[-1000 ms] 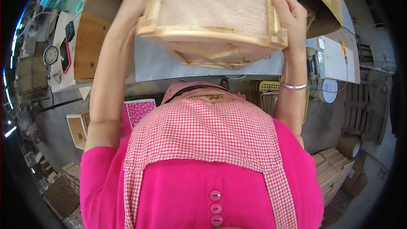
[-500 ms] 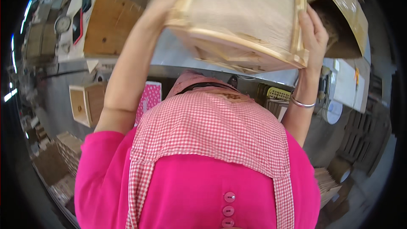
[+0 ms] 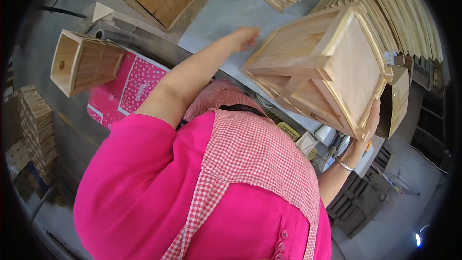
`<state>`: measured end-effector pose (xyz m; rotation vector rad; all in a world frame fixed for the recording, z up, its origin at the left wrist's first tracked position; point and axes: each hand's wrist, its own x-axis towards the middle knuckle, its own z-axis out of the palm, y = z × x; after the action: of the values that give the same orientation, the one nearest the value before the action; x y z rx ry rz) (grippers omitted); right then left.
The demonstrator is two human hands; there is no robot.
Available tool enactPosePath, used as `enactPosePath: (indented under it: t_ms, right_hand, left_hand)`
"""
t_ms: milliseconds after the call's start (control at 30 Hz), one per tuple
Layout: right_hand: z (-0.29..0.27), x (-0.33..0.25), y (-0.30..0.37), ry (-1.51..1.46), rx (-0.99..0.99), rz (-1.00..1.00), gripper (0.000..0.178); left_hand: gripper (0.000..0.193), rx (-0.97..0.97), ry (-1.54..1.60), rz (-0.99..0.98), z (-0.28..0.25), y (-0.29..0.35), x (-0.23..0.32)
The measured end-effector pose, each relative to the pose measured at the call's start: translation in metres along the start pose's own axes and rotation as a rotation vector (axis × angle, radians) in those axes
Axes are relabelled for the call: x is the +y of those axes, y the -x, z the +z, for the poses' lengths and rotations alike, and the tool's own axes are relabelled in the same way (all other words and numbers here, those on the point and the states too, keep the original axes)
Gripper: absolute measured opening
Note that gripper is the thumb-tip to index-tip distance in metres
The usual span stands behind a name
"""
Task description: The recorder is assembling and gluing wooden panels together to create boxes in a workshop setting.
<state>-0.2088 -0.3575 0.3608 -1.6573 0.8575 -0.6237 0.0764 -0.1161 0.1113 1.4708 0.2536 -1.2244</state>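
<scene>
Pale wooden box point(image 3: 317, 70), right of centre: gripping its lower-right edge with right hand point(image 3: 372, 121), holding left hand point(image 3: 248, 37) (half-curled, unclear if closed) near its left side.

Left arm point(image 3: 195, 73) extends forward and to the right, bent at the elbow, forearm bare. Left hand point(image 3: 245, 38) is out ahead of the body, fingers partly bent, not individually distinguishable. Right forearm point(image 3: 332, 181) reaches forward on the right side. Right hand point(image 3: 374, 119) points forward, fingers extended, thumb unclear.
</scene>
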Motion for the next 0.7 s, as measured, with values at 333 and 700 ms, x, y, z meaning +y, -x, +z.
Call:
enactPosePath:
  t_ms: [333,700]
  right_hand:
    - [-0.017,0.006,-0.008,-0.052,0.178,0.257,0.059]
    - [-0.007,0.0,-0.001,-0.059,0.222,0.292,0.053]
  left_hand:
    - [0.029,-0.131,-0.176,0.055,0.03,-0.018,-0.032]
    - [0.018,-0.124,0.028,0.239,-0.044,0.065,0.028]
